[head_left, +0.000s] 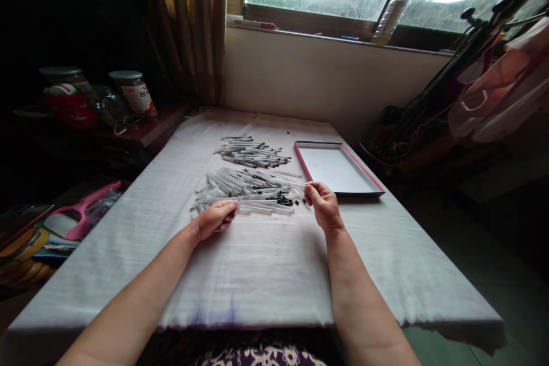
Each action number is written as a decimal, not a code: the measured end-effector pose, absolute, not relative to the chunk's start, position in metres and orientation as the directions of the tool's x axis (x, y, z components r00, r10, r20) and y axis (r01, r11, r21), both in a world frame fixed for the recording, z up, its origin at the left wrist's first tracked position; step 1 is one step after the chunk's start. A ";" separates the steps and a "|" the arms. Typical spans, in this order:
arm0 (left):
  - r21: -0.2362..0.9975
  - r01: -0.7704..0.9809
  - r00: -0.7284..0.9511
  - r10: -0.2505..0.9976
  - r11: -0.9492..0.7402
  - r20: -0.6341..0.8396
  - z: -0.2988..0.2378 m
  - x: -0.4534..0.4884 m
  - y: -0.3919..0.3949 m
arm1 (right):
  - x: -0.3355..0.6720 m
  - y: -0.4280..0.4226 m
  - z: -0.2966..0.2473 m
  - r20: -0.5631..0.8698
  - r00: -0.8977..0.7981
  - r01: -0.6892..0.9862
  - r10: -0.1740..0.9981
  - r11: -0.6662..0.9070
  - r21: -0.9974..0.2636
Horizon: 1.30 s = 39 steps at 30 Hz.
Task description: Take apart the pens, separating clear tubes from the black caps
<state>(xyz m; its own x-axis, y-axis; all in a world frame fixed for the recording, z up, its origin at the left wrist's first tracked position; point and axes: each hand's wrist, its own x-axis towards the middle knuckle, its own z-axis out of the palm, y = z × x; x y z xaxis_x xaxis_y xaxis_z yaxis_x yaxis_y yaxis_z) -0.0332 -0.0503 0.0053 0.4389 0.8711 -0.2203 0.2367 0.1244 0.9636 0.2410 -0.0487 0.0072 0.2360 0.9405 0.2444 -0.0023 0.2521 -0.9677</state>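
Observation:
Two piles of clear plastic pen tubes lie on the white cloth: a nearer pile [246, 191] and a farther pile [253, 151] with dark tips. Small black caps [285, 201] sit at the near pile's right edge. My left hand [214, 218] rests curled at the near pile's left front, fingers closed around a tube end. My right hand [321, 203] pinches the end of a thin clear tube that points left toward the pile.
A shallow tray with a red rim [341, 167] lies right of the piles. Jars [132, 91] stand on a dark side table at the left; a pink tool [83, 214] lies below it. Folded rods and cloth [480, 86] lean at the right, under the window.

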 end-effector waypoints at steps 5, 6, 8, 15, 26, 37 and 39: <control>0.974 0.215 0.347 0.927 0.067 -0.140 -0.002 -0.028 -0.052 | 0.237 -0.037 -0.006 0.289 0.373 0.153 0.881 0.249 -0.956; 0.974 0.224 0.310 0.946 0.027 -0.097 -0.003 -0.028 -0.052 | 0.232 -0.035 -0.008 0.309 0.365 0.208 0.878 0.246 -0.946; 0.954 0.288 0.218 0.976 -0.087 0.024 -0.004 -0.033 -0.051 | 0.219 -0.030 -0.011 0.363 0.337 0.321 0.869 0.256 -0.912; 0.502 0.764 0.150 0.869 -0.405 0.472 0.005 -0.073 -0.035 | 0.189 -0.015 -0.002 0.405 0.195 0.703 0.893 0.161 -0.693; 0.242 0.866 0.264 0.812 -0.437 0.521 -0.010 -0.083 -0.015 | 0.182 -0.009 0.014 0.305 0.062 0.894 0.950 0.083 -0.440; 0.469 0.789 0.071 0.817 -0.397 0.572 -0.023 -0.096 -0.011 | 0.173 0.060 0.048 0.044 0.035 0.964 0.998 -0.022 -0.263; 0.512 0.779 0.025 0.832 -0.363 0.554 -0.025 -0.098 -0.009 | 0.164 0.074 0.046 -0.011 0.018 0.967 1.000 -0.020 -0.252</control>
<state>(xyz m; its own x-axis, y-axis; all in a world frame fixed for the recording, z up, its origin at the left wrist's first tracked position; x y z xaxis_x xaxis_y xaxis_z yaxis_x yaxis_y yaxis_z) -0.0977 -0.0095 -0.0249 0.0249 0.8325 0.5535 0.7786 -0.3634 0.5116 0.1643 0.0739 0.0463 0.0180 0.9998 -0.0108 0.9674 -0.0201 -0.2525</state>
